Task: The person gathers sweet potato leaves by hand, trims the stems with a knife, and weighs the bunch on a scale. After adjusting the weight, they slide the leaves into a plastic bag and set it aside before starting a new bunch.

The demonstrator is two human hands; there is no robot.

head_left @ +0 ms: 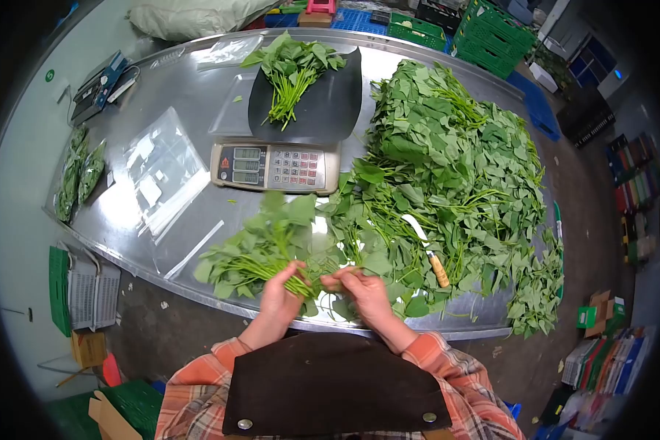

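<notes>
My left hand (281, 295) is closed around the stems of a bunch of leafy greens (253, 257), whose leaves fan out up and to the left, slightly blurred. Close beside it, my right hand (358, 290) is closed in a pinch at thin leafy stems (353, 253); exactly what lies between the fingertips is partly hidden. To the right spreads a large heap of leafy greens (455, 161). On its near part lies a curved knife (436, 268) with a wooden handle. Another bunch of greens (292, 77) rests on the black sheet (330, 121) over the digital scale (277, 167).
Clear plastic bags (165, 165) lie on the steel table (198, 213) left of the scale. Bagged greens (81, 172) and a blue-black device (99, 86) are at the left edge. Green crates (491, 37) stand behind the table, and a grey crate (95, 293) is below left.
</notes>
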